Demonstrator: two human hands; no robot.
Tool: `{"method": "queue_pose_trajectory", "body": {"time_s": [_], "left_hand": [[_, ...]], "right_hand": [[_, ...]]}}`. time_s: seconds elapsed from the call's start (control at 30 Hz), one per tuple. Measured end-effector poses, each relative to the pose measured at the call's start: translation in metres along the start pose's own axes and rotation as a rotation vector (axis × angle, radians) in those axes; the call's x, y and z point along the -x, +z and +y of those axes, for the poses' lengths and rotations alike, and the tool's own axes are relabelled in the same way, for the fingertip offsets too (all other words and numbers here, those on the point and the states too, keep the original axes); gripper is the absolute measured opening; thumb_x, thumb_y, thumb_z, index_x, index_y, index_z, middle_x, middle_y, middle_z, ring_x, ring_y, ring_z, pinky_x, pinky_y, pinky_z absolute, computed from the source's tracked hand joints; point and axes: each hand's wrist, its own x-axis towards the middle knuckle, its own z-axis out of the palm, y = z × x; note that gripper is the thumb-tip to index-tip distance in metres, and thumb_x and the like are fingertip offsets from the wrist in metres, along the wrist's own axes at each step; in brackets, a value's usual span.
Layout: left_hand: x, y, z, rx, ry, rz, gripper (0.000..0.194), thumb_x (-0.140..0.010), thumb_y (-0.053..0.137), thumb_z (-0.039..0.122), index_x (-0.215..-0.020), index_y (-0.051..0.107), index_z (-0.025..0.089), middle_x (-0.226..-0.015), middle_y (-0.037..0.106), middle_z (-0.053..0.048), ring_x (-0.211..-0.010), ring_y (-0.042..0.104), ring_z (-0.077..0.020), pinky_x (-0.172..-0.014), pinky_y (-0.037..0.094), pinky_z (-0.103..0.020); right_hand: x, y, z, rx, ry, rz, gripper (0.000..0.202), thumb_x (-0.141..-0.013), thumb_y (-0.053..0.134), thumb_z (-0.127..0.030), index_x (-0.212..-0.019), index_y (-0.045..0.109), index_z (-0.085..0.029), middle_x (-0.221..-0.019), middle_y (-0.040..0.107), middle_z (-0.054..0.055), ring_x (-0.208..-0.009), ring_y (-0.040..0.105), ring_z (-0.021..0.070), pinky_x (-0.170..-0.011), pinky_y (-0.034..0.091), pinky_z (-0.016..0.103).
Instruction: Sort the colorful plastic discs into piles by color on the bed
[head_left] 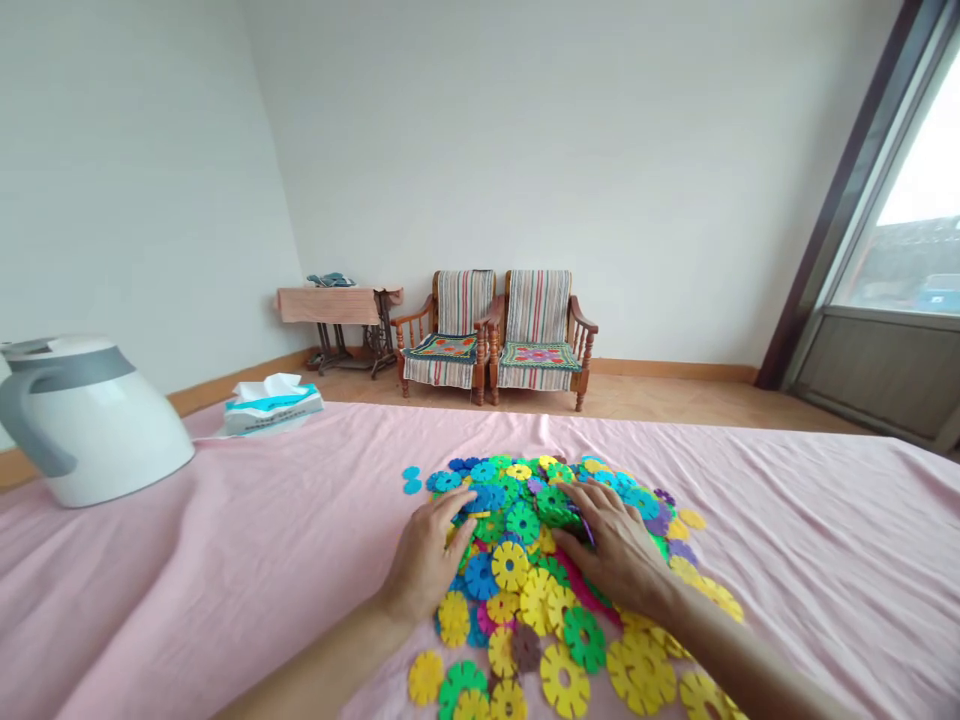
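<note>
A heap of notched plastic discs in yellow, green, blue, purple, pink and brown is spread over the pink cloth. At the heap's left side is my left hand, its thumb and fingers apart, with fingertips touching blue discs. My right hand rests on the upper right part of the heap, palm down. Its thumb and fingers are spread around green discs and the edge of a purple one. What lies under the right palm is hidden.
A white and grey jug stands on the pink cloth at the left, with a tissue box beyond it. Two small blue discs lie left of the heap. Two wooden chairs stand past the table.
</note>
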Motion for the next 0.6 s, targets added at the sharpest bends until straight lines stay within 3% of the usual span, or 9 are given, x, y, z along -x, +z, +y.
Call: {"method": "queue_pose_trajectory", "body": {"time_s": [0.17, 0.27, 0.37, 0.47, 0.6], "left_hand": [[-0.002, -0.003, -0.007, -0.018, -0.129, 0.024, 0.037, -0.095, 0.039, 0.036, -0.124, 0.058, 0.021, -0.123, 0.065, -0.006, -0.115, 0.060, -0.0220, -0.100, 0.047, -0.039], [0.000, -0.001, -0.003, -0.048, -0.110, -0.004, 0.046, -0.095, 0.040, 0.045, -0.133, 0.050, 0.021, -0.132, 0.059, -0.008, -0.123, 0.053, -0.0239, -0.105, 0.042, -0.042], [0.004, 0.003, -0.002, -0.069, -0.072, -0.011, 0.051, -0.095, 0.039, 0.048, -0.139, 0.043, 0.022, -0.141, 0.049, -0.008, -0.132, 0.044, -0.0250, -0.109, 0.037, -0.044], [0.006, 0.005, -0.003, -0.092, -0.071, -0.019, 0.052, -0.096, 0.037, 0.048, -0.140, 0.042, 0.021, -0.145, 0.045, -0.010, -0.135, 0.038, -0.0260, -0.110, 0.034, -0.046], [0.005, 0.004, 0.003, -0.150, -0.068, -0.066, 0.052, -0.096, 0.036, 0.050, -0.136, 0.048, 0.020, -0.145, 0.044, -0.011, -0.134, 0.040, -0.0278, -0.109, 0.035, -0.048]], "right_hand": [[-0.028, 0.003, -0.038, -0.039, 0.107, -0.038, 0.066, -0.085, 0.043, -0.060, -0.143, 0.037, -0.028, -0.136, 0.052, 0.011, -0.127, 0.040, 0.0357, -0.096, 0.034, 0.058], [-0.034, 0.010, -0.066, -0.045, 0.040, -0.075, 0.071, -0.081, 0.044, -0.066, -0.141, 0.039, -0.029, -0.138, 0.049, 0.013, -0.126, 0.041, 0.0372, -0.096, 0.031, 0.059], [-0.029, 0.018, -0.088, -0.034, -0.089, -0.063, 0.065, -0.079, 0.049, -0.062, -0.136, 0.046, -0.031, -0.139, 0.047, 0.013, -0.126, 0.040, 0.0372, -0.099, 0.027, 0.059], [-0.016, 0.017, -0.094, -0.039, -0.234, -0.054, 0.062, -0.074, 0.058, -0.056, -0.130, 0.050, -0.030, -0.137, 0.047, 0.011, -0.127, 0.037, 0.0359, -0.104, 0.019, 0.059], [0.007, 0.002, -0.080, -0.080, -0.339, -0.085, 0.052, -0.071, 0.063, -0.048, -0.119, 0.055, -0.029, -0.125, 0.053, 0.007, -0.121, 0.042, 0.0307, -0.107, 0.020, 0.053]]}}
